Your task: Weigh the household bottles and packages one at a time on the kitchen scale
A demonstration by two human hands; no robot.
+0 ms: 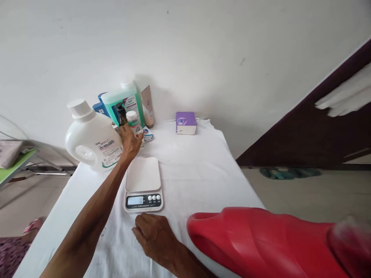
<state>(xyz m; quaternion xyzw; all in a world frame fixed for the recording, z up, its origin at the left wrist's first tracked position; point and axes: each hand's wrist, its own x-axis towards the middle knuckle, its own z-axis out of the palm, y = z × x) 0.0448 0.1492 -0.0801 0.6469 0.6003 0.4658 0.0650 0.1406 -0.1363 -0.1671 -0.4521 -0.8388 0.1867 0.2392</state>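
Note:
My left hand [130, 141] reaches to the back of the table, its fingers and thumb closed around a small white bottle [132, 117] with a green label and white cap. Part of the bottle is hidden by the hand. Just in front lies a white digital kitchen scale [143, 175], nothing on its plate and its display lit. My right hand [155, 235] rests on the cloth near the scale's front edge, fingers curled in and holding nothing that shows.
A big white detergent jug [92, 135] stands left of my left hand. Behind are a green-liquid bottle [127, 100], a dark pump bottle [121, 112] and a beige tube [147, 108]. A purple box [186, 123] sits by the wall. A red plastic container [261, 239] fills the front right.

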